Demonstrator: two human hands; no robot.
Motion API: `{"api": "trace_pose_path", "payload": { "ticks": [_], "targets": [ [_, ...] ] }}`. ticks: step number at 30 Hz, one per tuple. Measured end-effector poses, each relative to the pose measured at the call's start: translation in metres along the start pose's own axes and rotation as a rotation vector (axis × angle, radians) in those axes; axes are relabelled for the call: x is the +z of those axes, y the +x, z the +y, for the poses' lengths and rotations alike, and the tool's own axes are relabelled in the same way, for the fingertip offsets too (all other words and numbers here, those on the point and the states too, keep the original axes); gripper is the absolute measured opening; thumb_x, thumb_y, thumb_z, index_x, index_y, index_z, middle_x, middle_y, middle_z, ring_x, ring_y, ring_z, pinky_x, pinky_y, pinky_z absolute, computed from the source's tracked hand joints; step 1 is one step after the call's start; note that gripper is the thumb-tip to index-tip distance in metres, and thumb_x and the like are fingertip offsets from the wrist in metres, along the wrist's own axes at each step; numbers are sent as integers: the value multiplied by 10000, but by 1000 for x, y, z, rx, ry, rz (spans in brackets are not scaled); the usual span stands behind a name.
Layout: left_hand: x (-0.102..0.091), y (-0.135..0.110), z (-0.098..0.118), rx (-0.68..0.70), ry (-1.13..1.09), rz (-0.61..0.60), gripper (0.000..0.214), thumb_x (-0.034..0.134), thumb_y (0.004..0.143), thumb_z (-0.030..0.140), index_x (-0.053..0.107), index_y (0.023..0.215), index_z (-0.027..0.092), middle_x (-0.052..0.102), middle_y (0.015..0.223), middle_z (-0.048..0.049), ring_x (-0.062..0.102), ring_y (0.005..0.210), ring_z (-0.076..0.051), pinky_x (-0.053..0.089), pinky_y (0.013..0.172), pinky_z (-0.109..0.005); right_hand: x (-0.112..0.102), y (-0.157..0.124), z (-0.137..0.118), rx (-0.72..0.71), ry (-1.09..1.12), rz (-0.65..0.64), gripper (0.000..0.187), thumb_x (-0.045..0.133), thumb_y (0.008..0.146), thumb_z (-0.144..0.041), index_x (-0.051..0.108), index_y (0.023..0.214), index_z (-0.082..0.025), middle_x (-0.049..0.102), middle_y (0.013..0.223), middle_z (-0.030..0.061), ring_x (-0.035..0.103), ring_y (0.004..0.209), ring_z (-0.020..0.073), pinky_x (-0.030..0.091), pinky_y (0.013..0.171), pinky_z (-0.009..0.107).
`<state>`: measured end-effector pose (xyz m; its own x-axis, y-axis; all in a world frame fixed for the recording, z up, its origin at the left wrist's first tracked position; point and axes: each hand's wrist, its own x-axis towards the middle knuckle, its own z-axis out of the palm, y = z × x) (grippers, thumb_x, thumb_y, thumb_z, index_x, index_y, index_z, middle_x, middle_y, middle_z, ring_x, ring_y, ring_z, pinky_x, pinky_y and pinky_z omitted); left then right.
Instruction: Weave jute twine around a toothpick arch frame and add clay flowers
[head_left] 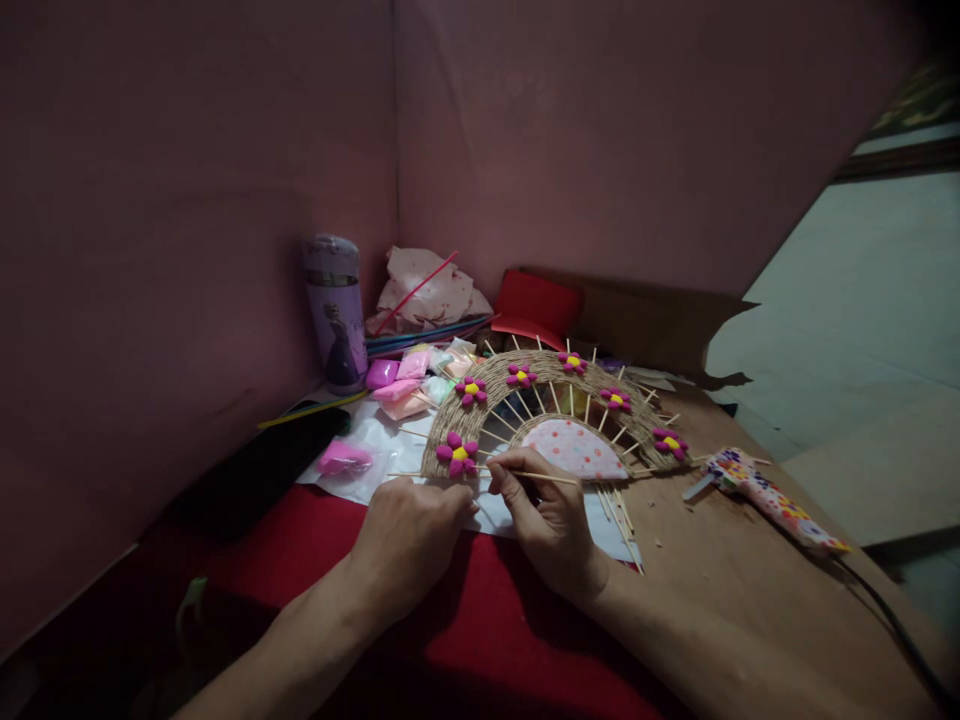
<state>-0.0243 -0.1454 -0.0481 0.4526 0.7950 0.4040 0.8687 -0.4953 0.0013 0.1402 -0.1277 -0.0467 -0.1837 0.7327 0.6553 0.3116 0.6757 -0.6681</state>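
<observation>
A half-round fan woven of twine (551, 362) over wooden sticks lies before me. Magenta clay flowers (457, 454) with yellow centres dot its band, and a dotted cloth half-circle (574, 448) fills its inner part. My right hand (551, 520) is closed in a pinch on a thin wooden stick (551, 478), whose tip points toward the lower left flower. Just below that flower, my left hand (420, 525) is closed at the fan's lower left corner. Its fingertips are turned away, so whatever it grips is hidden.
A flowered glue gun (780, 505) with a black cord lies at right. Clay packets (401, 390), a purple tumbler (335, 315), crumpled dotted cloth (427, 290) and a red object (536, 305) stand behind. Loose sticks (619, 515) rest on white sheeting near a pink clay packet (345, 458).
</observation>
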Motion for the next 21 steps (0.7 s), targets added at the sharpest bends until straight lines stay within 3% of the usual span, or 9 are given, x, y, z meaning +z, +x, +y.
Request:
{"api": "trace_pose_path", "payload": {
  "ticks": [21],
  "targets": [
    [-1, 0, 0, -2, -8, -11, 264, 395, 893, 282, 626, 776, 232, 661, 599, -7, 601, 518, -185, 355, 492, -289, 0, -1, 0, 2, 11, -9, 118, 511, 871, -210, 610, 813, -182, 593, 692, 11, 549, 617, 126, 441, 592, 249]
  ]
}}
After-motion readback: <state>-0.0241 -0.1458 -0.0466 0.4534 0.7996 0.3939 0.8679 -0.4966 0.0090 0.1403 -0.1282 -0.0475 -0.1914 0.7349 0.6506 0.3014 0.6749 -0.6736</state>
